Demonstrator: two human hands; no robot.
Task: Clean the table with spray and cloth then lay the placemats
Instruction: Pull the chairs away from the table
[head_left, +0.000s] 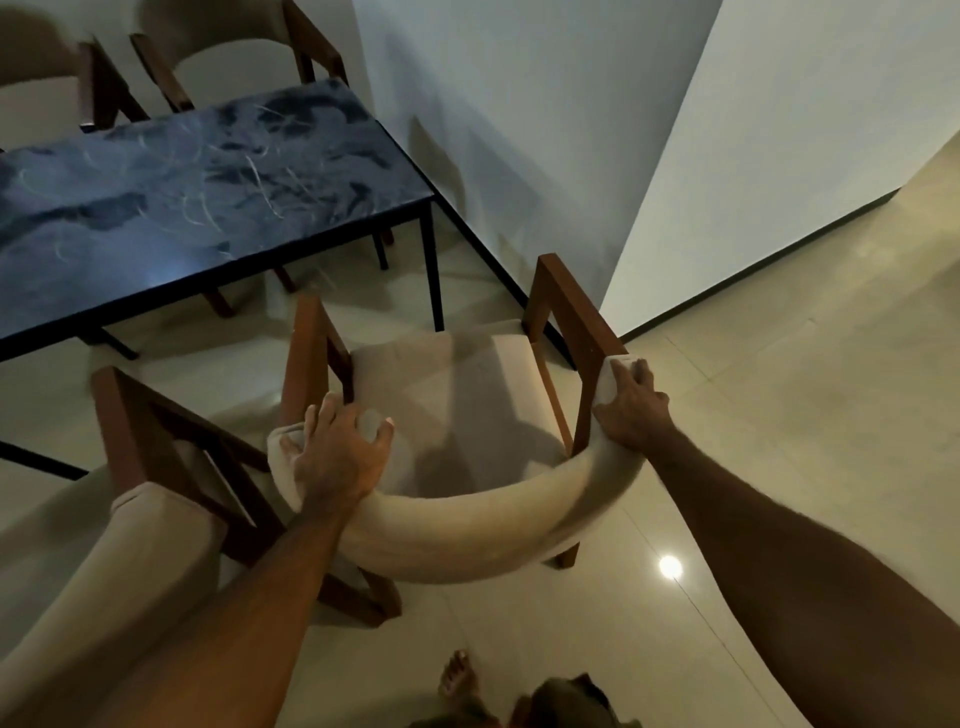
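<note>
A: Nearest?
B: Bare foot (458, 675) on the tiled floor (779, 467).

A: Hands?
B: Left hand (337, 457) grips the left end of the chair (457, 540) backrest, fingers curled over the padding. Right hand (631, 410) grips the right end, by the wooden arm.

A: Other chairs?
B: Second chair (156, 509) just left of it. Two more chairs (228, 57) past the worktop.

A: Worktop?
B: Worktop (197, 182) beyond the held chair, dark blue marbled top, black legs, one end near the white wall (519, 130).
</note>
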